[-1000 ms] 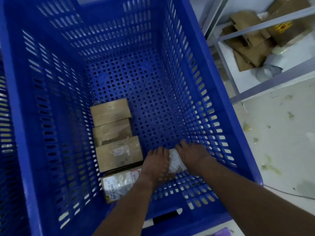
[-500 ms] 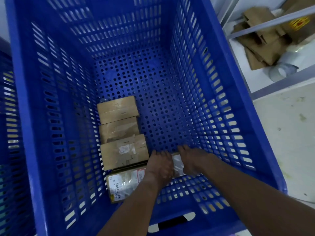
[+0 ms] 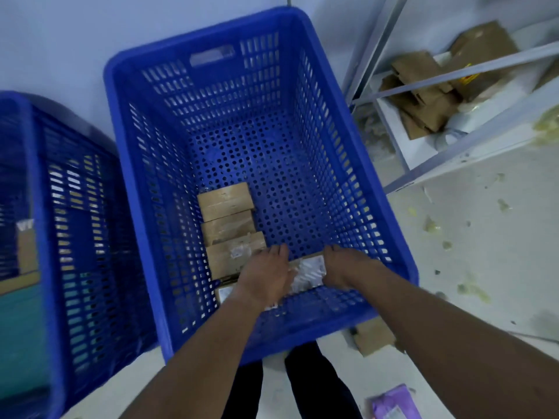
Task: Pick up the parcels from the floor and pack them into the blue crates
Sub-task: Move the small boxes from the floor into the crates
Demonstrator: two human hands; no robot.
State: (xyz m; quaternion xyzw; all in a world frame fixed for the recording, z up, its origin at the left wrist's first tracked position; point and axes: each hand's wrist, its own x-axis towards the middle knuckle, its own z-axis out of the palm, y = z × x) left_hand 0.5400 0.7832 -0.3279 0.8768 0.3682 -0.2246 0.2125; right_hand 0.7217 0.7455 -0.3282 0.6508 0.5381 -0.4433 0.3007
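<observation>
While both hands reach low in the frame's centre, the left hand [image 3: 266, 276] and right hand [image 3: 341, 269] flank a white-wrapped parcel [image 3: 308, 272], fingers spread, unclamped, seating it beside the boxes [image 3: 228, 216] inside the blue crate [image 3: 133, 189], probably to keep rows tight.

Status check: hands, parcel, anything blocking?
Both hands, left hand and right hand, low in the blue crate, flanking the white-wrapped parcel. Grip unclear. Three brown boxes alongside left; crate floor beyond clear.
</observation>
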